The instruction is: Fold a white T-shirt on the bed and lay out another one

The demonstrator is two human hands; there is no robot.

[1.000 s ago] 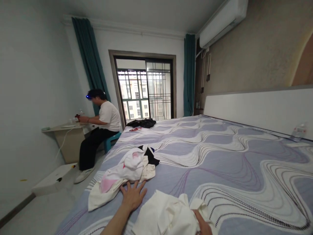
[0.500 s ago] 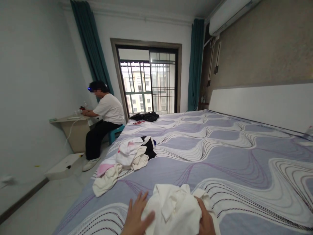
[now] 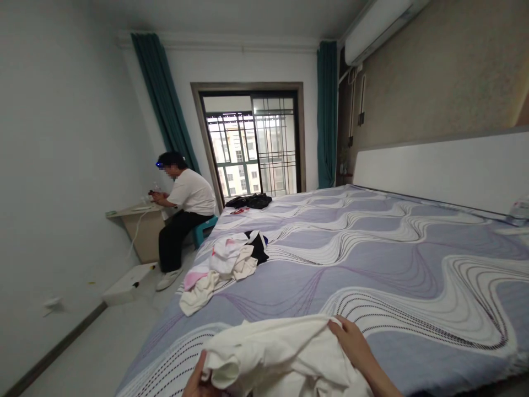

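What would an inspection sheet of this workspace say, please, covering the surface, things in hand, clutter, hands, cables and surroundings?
Surface: bed with a patterned grey-purple and white cover.
Things in hand: white cloth, bunched, with its upper edge raised.
Clutter: rumpled clothes in a pile beyond the cloth; black item near the far edge.
Hands: left hand grips the cloth's left side; right hand pinches its upper edge at the right.
Cables: white cable hangs by the desk; its lower end is unclear.
Surroundings: seated person at the desk, on a blue stool; white box on the floor.
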